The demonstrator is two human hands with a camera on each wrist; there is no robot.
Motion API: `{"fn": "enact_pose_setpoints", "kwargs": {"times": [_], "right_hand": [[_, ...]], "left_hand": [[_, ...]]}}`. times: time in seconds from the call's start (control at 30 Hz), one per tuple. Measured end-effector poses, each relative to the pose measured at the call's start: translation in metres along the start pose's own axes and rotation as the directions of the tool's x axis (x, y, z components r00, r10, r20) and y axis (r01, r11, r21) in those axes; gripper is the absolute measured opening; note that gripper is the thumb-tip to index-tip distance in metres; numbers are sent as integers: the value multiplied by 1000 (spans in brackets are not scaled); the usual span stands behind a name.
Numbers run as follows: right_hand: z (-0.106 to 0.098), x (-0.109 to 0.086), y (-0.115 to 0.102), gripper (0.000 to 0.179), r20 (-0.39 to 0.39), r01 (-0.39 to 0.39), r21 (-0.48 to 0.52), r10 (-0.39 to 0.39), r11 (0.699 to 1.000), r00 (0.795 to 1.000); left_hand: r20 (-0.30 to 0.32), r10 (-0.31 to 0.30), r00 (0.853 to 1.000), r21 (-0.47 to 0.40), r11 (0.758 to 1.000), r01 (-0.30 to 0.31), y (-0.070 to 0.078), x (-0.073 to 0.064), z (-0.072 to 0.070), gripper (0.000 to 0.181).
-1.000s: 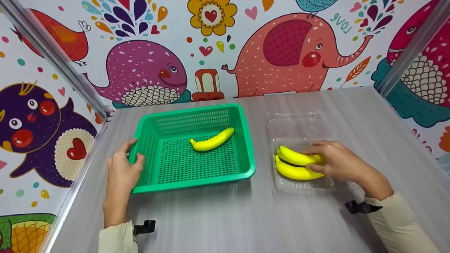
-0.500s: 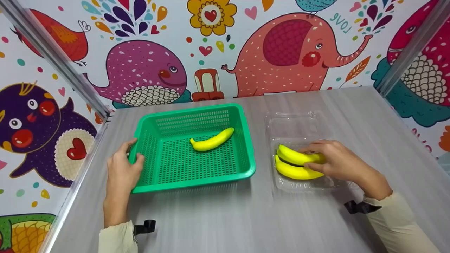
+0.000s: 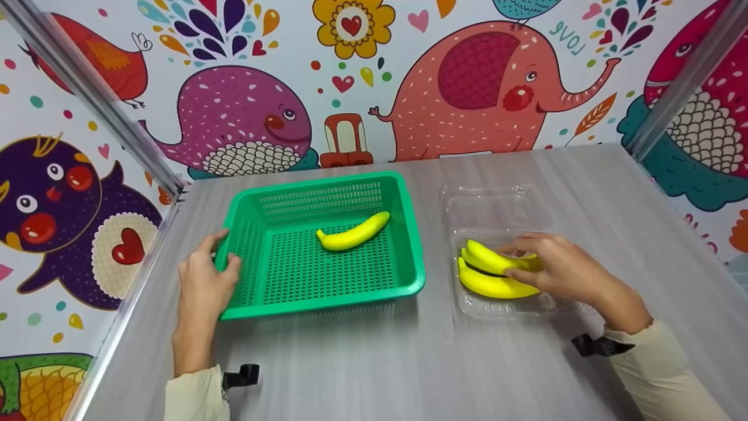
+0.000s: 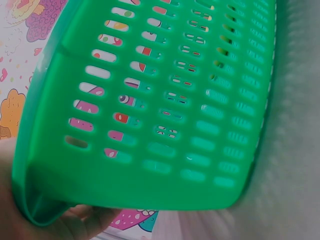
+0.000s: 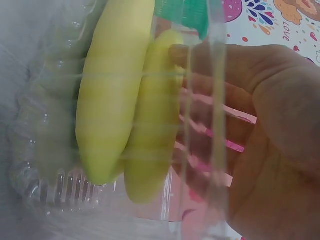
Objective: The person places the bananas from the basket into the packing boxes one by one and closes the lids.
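Note:
A green perforated plastic basket (image 3: 321,306) stands left of centre, with one yellow banana (image 3: 353,235) lying in it. My left hand (image 3: 201,283) grips its left rim, thumb on the inner side; the left wrist view shows the fingers under the rim (image 4: 30,165). To the right, a clear plastic clamshell box (image 3: 488,207) lies open. Side by side in it are a nearer banana (image 3: 491,286) and a farther banana (image 3: 488,257). My right hand (image 3: 564,269) reaches in and pinches the farther banana (image 5: 152,120). Through the clear wall, thumb and fingers show along its side.
Everything stands on a grey wood-grain table (image 3: 374,362). A wall with cartoon animals (image 3: 467,76) closes off the back, and another runs down the left side. Metal posts (image 3: 111,111) mark the corners. Small black wrist mounts (image 3: 241,376) sit on both sleeves.

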State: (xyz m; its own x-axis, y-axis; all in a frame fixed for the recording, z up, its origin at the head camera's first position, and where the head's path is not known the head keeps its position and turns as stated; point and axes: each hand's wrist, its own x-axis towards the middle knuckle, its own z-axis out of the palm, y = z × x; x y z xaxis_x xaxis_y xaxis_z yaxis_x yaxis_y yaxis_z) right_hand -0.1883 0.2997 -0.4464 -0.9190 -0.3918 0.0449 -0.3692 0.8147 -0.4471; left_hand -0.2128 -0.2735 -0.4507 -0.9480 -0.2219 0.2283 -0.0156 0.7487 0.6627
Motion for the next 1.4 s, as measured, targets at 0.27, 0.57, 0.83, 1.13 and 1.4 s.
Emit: {"fn": "enact_pose_setpoints", "kwargs": {"times": [0.27,0.57,0.83,1.13,1.4], "right_hand": [[3,2,-9,36,-67,71,-15,-71,997,995],[10,6,-32,39,-191,115,-35,-119,993,974],[20,20,-50,44,-260,198,-54,-205,979,944],[22,40,-70,47,-245,253,-51,-258,966,935],[25,57,-88,50,-227,286,-66,-293,956,929]], "left_hand": [[-5,-4,1000,2,1000,4,1,1,-1,52],[-2,1,1000,-11,1000,-1,1,1,0,52],[18,-20,1000,-8,1000,20,2,1,-1,53],[24,-23,999,-6,1000,23,1,1,-1,53],[6,2,1000,-6,1000,-2,0,-1,-1,52]]}}
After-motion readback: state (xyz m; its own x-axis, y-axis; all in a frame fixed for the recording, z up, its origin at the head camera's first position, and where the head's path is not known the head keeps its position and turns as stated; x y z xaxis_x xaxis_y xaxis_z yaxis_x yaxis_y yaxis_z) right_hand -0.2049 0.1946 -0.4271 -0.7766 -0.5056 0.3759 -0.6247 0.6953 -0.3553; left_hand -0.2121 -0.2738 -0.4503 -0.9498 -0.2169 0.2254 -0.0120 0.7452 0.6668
